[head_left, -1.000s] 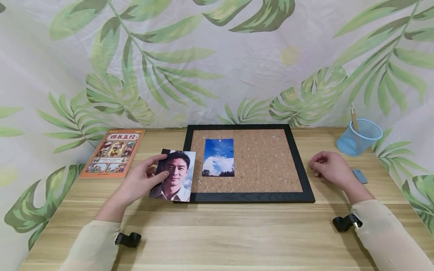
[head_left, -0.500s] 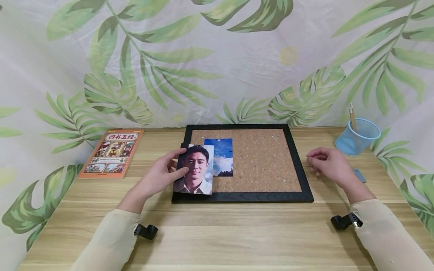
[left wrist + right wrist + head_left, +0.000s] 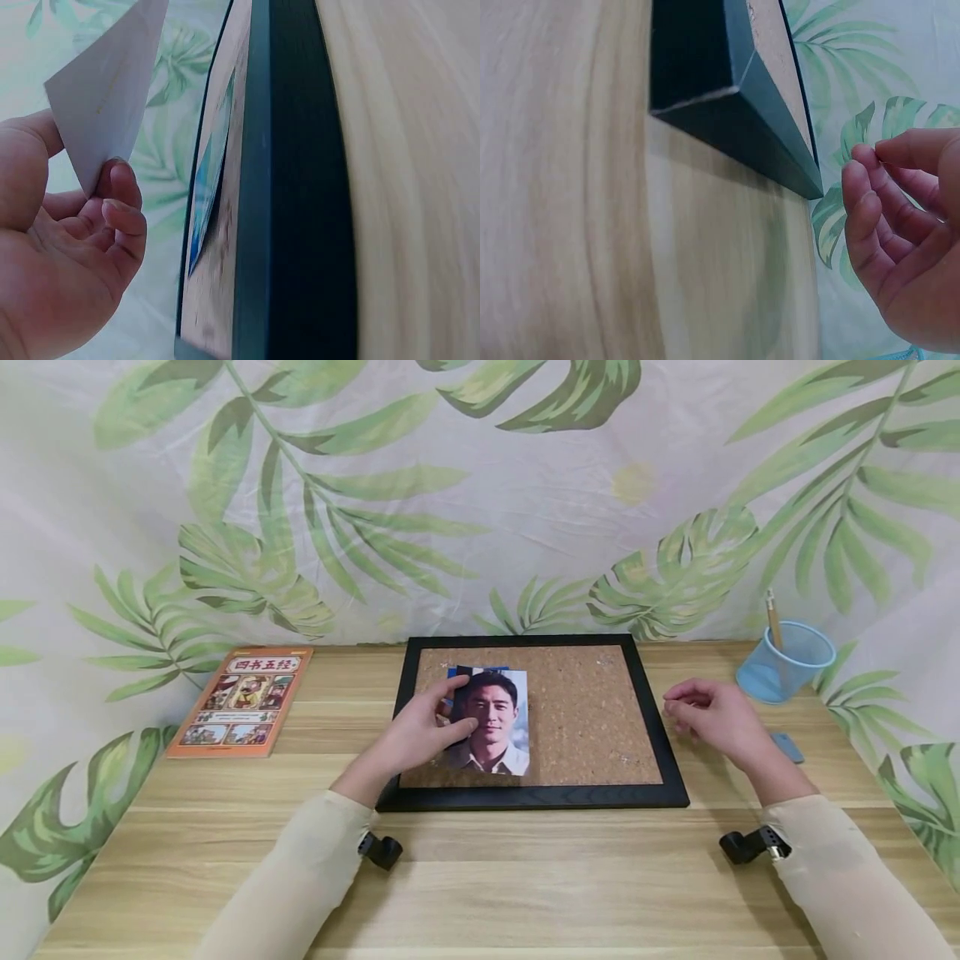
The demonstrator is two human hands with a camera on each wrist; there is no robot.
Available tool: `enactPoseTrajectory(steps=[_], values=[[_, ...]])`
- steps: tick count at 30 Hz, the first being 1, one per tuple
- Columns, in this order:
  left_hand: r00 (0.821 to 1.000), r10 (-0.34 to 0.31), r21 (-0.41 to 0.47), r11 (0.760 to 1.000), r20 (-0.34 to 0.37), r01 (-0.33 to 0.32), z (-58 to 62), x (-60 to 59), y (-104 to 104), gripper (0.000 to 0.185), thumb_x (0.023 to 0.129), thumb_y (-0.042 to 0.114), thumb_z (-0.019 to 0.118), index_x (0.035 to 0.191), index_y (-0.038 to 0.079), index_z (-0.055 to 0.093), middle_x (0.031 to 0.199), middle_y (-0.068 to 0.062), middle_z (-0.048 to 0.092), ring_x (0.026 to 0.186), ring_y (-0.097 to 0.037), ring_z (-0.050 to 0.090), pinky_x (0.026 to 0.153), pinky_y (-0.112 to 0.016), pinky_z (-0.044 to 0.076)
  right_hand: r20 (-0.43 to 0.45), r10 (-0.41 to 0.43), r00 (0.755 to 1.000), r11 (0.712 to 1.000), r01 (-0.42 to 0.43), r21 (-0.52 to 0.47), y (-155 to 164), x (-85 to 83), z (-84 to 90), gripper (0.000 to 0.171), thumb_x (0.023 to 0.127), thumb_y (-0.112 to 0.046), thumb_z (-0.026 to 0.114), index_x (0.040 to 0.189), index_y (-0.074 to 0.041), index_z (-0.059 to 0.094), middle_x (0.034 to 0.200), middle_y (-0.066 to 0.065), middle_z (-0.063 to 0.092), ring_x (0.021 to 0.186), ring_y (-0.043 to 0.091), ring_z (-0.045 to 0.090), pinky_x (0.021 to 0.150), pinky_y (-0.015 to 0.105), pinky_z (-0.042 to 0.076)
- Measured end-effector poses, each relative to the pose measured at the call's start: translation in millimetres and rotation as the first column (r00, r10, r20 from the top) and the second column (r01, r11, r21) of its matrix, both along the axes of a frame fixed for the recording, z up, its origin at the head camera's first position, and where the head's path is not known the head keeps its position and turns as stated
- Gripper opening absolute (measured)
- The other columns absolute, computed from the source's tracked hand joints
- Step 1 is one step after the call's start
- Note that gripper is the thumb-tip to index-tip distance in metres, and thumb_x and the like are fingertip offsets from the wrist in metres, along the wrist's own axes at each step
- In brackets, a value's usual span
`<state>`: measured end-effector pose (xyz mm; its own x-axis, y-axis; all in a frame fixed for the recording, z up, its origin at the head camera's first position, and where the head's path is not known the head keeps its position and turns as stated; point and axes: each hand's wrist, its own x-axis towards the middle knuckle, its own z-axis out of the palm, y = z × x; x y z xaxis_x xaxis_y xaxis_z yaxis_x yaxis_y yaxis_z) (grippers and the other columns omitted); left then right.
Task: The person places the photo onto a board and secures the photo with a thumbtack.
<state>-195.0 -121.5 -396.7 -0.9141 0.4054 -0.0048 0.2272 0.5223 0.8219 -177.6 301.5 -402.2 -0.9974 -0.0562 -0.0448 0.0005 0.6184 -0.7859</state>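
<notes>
My left hand pinches a portrait photo by its left side, thumb on the front and fingers behind. In the left wrist view the photo's white back shows, held clear of the corkboard. That board has a black frame and lies on the table. A blue-sky photo is on the cork, one end lifted slightly; in the head view the portrait covers most of it. My right hand hovers right of the board, fingers curled and thumb meeting the fingertips. Whether something tiny sits between them cannot be seen.
An orange book lies at the table's left. A light-blue mesh pen cup with a pencil stands at the back right. A small blue-grey flat piece lies behind my right wrist. Small clear pins sit near the cork's corners.
My left hand has carried the portrait photo rightward and slightly up, from the board's left edge to over the sky photo. The right hand has stayed nearly in place beside the board.
</notes>
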Motion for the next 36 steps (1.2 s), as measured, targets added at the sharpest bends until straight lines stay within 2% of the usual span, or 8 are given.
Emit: enactPoseTrajectory(steps=[6,13,17,21,24,30,36], values=[[0.997,0.002,-0.005,1.000,0.077,-0.002,-3.2,-9.8,30,0.069,0.088,0.028,0.068,0.148,0.017,0.034,0.120,-0.007,0.048,0.077,-0.020,0.059,0.057,-0.031,0.053,-0.004,-0.014,1.000,1.000,0.014,-0.023,-7,-3.9,1.5,0.024,0.095,-0.021,0.058,0.109,-0.001,0.062,0.097,0.022,0.066,0.073,0.023,0.064,0.058,0.034,0.053],[0.998,-0.012,-0.062,0.998,0.068,0.017,-8.9,-23.0,63,0.072,0.087,0.028,0.069,0.148,0.014,0.034,0.123,-0.008,0.052,0.085,-0.020,0.059,0.060,-0.031,0.051,0.023,0.014,1.000,0.997,-0.012,-0.082,-20,-12.3,1.0,0.028,0.095,-0.022,0.059,0.112,0.001,0.061,0.099,0.021,0.067,0.071,0.019,0.064,0.058,0.033,0.053],[0.998,-0.010,-0.124,0.992,0.062,0.018,-13.0,-29.7,80,0.073,0.087,0.031,0.068,0.149,0.015,0.032,0.132,-0.012,0.051,0.097,-0.020,0.061,0.075,-0.035,0.053,0.036,0.023,0.999,0.997,-0.021,-0.076,-28,-16.7,1.5,0.028,0.094,-0.023,0.060,0.112,0.000,0.062,0.096,0.021,0.066,0.073,0.026,0.064,0.056,0.031,0.051],[0.999,-0.025,-0.180,0.983,0.044,0.033,-16.4,-36.6,95,0.074,0.088,0.032,0.067,0.150,0.012,0.030,0.135,-0.014,0.052,0.112,-0.023,0.057,0.091,-0.039,0.049,0.049,0.035,0.998,0.995,-0.031,-0.094,-34,-22.7,0.0,0.027,0.094,-0.020,0.060,0.112,0.000,0.061,0.094,0.023,0.065,0.073,0.029,0.063,0.055,0.033,0.052],[0.998,-0.047,-0.215,0.975,0.036,0.054,-16.6,-40.4,103,0.075,0.089,0.033,0.065,0.150,0.009,0.028,0.136,-0.014,0.052,0.120,-0.025,0.054,0.096,-0.041,0.046,0.063,0.053,0.997,0.991,-0.044,-0.126,-40,-28.1,-1.0,0.027,0.095,-0.018,0.060,0.113,0.002,0.060,0.093,0.024,0.065,0.070,0.028,0.062,0.054,0.034,0.052],[0.996,-0.073,-0.297,0.951,0.043,0.083,-15.1,-43.9,115,0.075,0.090,0.032,0.064,0.150,0.007,0.026,0.148,-0.013,0.040,0.135,-0.029,0.040,0.106,-0.043,0.037,0.112,0.066,0.992,0.987,-0.049,-0.152,-50,-38.9,0.0,0.028,0.095,-0.019,0.059,0.114,0.002,0.059,0.099,0.025,0.065,0.069,0.024,0.060,0.056,0.035,0.052],[0.998,-0.048,-0.331,0.942,0.034,0.056,-18.2,-46.3,122,0.075,0.090,0.032,0.064,0.149,0.005,0.027,0.148,-0.015,0.040,0.134,-0.031,0.040,0.106,-0.044,0.037,0.164,0.066,0.984,0.979,-0.032,-0.200,-61,-52.7,-0.2,0.028,0.096,-0.018,0.058,0.116,0.001,0.059,0.106,0.024,0.065,0.072,0.025,0.061,0.059,0.036,0.052]])
